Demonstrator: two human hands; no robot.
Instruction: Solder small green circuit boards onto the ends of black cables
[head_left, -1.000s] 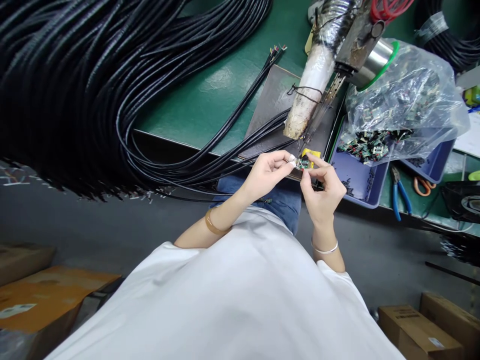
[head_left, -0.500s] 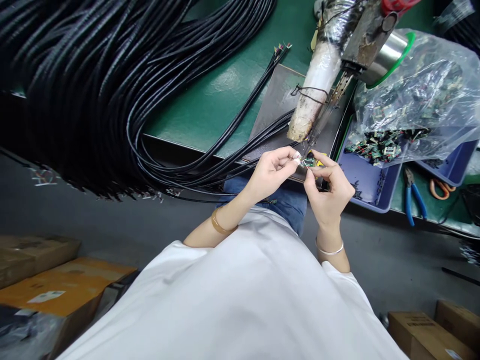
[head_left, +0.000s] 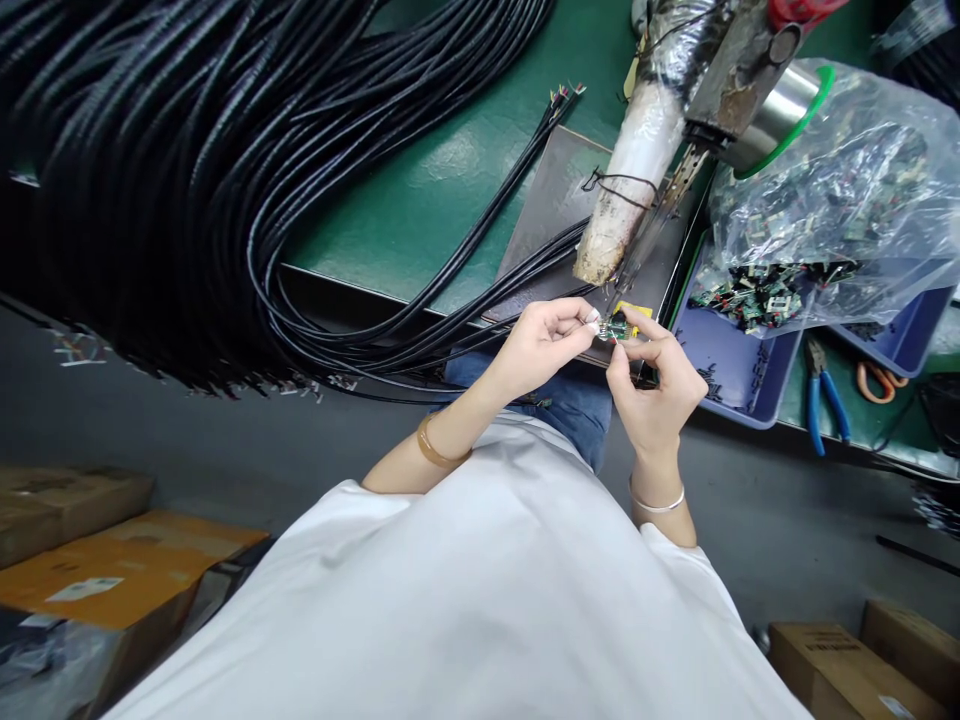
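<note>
My left hand (head_left: pixel 544 345) is closed in a pinch at the front edge of the metal plate, on thin wires (head_left: pixel 600 328) at a cable's end. Opposite it, my right hand (head_left: pixel 654 380) is closed, thumb and finger pinching a fine wire (head_left: pixel 615 341). Between the fingertips lies a small green circuit board (head_left: pixel 619 326), partly hidden by my right fingers, beside a yellow piece (head_left: pixel 637 316). Just above the board a soldering iron (head_left: pixel 637 245) points down, its tip close to my fingers. A stained, white-wrapped tube (head_left: pixel 619 205) runs alongside the iron.
Black cables (head_left: pixel 172 200) heap over the green table (head_left: pixel 427 190) at left, several crossing the metal plate (head_left: pixel 544 215). Right are a solder spool (head_left: pixel 784 115), a blue tray (head_left: pixel 694 345), bagged circuit boards (head_left: pixel 847 190), pliers (head_left: pixel 821 395) and orange-handled scissors (head_left: pixel 877 382). Cardboard boxes (head_left: pixel 825 665) stand below.
The pale wire that stretched between my hands no longer shows the same way, and more of the green board is visible between my fingers. Both hands stay nearly in place.
</note>
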